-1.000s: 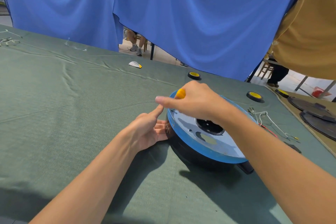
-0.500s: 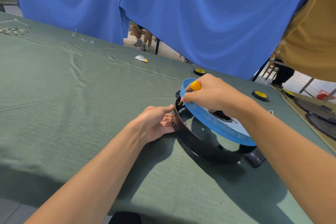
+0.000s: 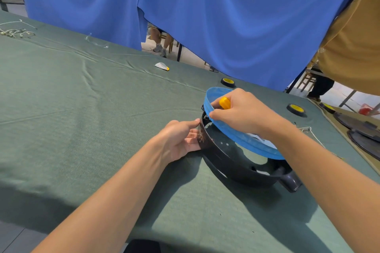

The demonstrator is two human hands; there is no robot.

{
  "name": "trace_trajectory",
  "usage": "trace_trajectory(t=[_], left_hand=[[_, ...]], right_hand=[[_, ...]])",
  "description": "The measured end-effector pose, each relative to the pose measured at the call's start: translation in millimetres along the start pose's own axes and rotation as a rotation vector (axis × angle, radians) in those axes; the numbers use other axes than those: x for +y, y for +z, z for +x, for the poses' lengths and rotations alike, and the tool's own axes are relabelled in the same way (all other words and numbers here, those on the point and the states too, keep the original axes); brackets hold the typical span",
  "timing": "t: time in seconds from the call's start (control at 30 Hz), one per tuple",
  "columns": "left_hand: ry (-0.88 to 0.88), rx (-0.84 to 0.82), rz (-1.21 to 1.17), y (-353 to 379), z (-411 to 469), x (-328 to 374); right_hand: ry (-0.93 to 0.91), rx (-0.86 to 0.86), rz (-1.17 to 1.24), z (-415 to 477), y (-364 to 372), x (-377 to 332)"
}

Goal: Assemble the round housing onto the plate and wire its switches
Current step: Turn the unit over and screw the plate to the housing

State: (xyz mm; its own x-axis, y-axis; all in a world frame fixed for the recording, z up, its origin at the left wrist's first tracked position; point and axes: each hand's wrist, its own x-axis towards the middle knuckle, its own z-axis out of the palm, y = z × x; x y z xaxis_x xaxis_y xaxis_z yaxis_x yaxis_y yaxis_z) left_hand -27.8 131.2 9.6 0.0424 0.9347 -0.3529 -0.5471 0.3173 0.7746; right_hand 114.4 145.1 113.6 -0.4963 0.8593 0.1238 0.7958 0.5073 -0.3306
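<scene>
A green cloth-covered table (image 3: 82, 109) fills the view, its fabric creased in long folds. Behind it hangs a blue draped curtain (image 3: 226, 16), and a mustard-yellow cloth (image 3: 353, 37) hangs at the far right.

At the table's far left lies a tangle of pale wires (image 3: 15, 32). Further in, near the back edge, lies a small white-and-yellow piece (image 3: 162, 66).

The left hand (image 3: 178, 139) has its thumb and fingers laid against the outer left wall of the black round plastic housing (image 3: 226, 160), bracing it. The housing lies flat on the cloth right of centre, open side up. Its short black spout (image 3: 292, 181) points to the near right.

Over it sits the blue-rimmed round plate (image 3: 242, 141), tilted. Its far-left edge is raised and its near-right edge is down on the housing, so it slopes from upper left to lower right.

The right hand (image 3: 244, 115) is curled round a yellow-handled tool (image 3: 224, 103); its fingertips hook the plate's raised rim.

Two black-and-yellow wheels (image 3: 228, 82) (image 3: 296, 109) lie behind. A thin white wire (image 3: 308, 129) lies just beyond the right wrist. Flat black discs (image 3: 364, 129) lie at the right edge.
</scene>
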Motion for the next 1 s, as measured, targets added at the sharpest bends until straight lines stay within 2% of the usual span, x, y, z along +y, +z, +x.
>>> trace_trajectory(t=[0.23, 0.5, 0.73, 0.9, 1.0], left_hand=[[0.016, -0.001, 0.021, 0, 0, 0], [0.024, -0.008, 0.015, 1, -1, -1], [0.018, -0.006, 0.022, 2, -3, 0], [0.027, -0.013, 0.017, 2, -3, 0], [0.036, -0.012, 0.022, 3, -4, 0]], right_hand=[[-0.189, 0.058, -0.168, -7, 12, -5], [-0.323, -0.044, -0.315, -5, 3, -7], [-0.343, -0.025, -0.327, -5, -3, -4], [-0.372, -0.074, -0.406, -5, -1, -17], [-0.328, -0.104, -0.412, -1, 4, -27]])
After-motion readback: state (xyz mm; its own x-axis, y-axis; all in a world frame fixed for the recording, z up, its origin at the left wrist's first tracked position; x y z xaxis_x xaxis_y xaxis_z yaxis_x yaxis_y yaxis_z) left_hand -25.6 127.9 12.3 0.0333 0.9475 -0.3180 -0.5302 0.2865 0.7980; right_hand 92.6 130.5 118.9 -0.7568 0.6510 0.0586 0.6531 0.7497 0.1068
